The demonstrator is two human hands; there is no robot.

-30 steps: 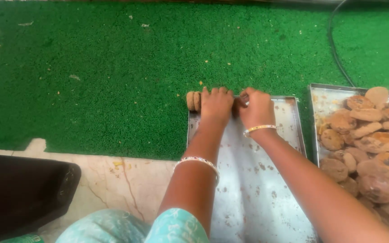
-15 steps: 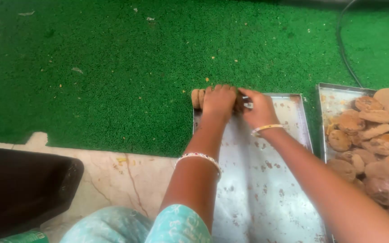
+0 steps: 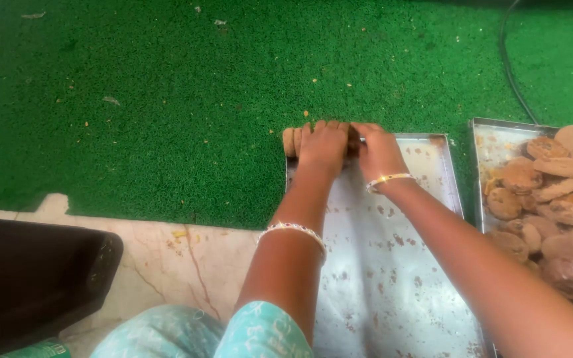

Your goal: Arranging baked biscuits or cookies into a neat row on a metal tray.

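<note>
Row of round tan biscuits stands on edge at far rim of crumb-flecked steel tray. Left hand cupped over the row, right hand closed on its other end. Second tray of biscuits at right, green mat beyond.

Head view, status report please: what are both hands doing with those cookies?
Left hand and right hand both clasped on a row of cookies, far end of the crumb-flecked metal tray. Second tray, piled with cookies, sits right. Nothing in the way.
</note>
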